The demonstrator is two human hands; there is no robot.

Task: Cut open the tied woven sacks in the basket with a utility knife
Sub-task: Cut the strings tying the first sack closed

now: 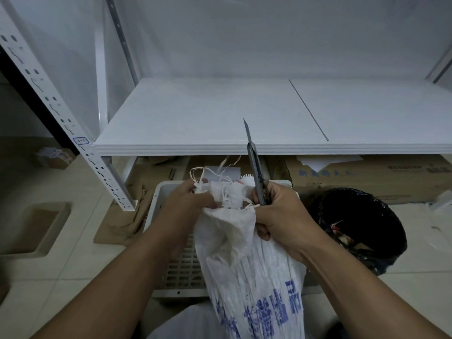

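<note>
Sacking fills most of the white slatted basket (156, 211) on the tiled floor: a white woven sack (247, 270) with blue printed characters stands in it, its long axis running from the lower edge of the view up to a gathered, frayed neck. Loose pale ties (215, 174) and frayed strands stick up from that neck. The left hand (188, 204) is closed around the bunched neck from the left side. The right hand (278, 216) grips the sack's folded top edge and, in the same fist, the handle of a utility knife (255, 167). The knife stands nearly upright, tilted slightly left, its blade extended and pointing up and away from the person toward the white shelf (220, 113). Just right of the basket sits a round bin lined with a black bag (362, 228), holding scraps I cannot identify. Flattened cardboard boxes (367, 174) lie under the shelf behind the basket.
</note>
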